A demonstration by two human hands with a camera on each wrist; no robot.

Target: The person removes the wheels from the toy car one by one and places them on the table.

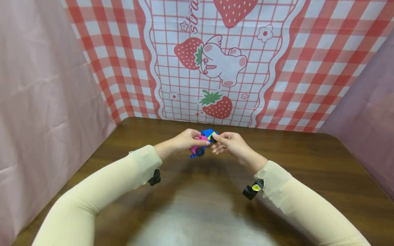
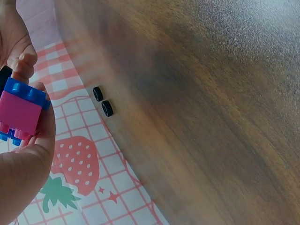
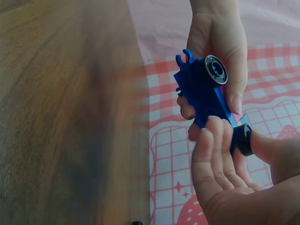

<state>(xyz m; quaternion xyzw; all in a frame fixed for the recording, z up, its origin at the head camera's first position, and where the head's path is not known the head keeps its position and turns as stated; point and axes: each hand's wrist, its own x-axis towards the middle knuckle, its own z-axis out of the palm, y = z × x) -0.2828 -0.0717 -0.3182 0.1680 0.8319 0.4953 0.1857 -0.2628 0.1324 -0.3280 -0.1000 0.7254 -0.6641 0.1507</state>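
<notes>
A small building-block toy car (image 1: 203,139) with pink and blue bricks and a yellow-green piece is held above the table's far side. My left hand (image 1: 188,139) grips its body, thumb along the near side. At the other end, my right hand (image 1: 231,145) pinches a black wheel (image 3: 243,139) with the thumb, its fingers against the blue underside. The right wrist view also shows a second black wheel (image 3: 216,71) on the chassis, near a blue hook-like end. Pink and blue bricks (image 2: 21,110) with studs show in the left wrist view.
Two loose black wheels (image 2: 102,101) lie on the brown wooden table (image 2: 197,117) near its far edge. Behind it hangs a red-and-white checked cloth (image 1: 215,102) with strawberries. Pink curtains (image 1: 46,85) flank both sides.
</notes>
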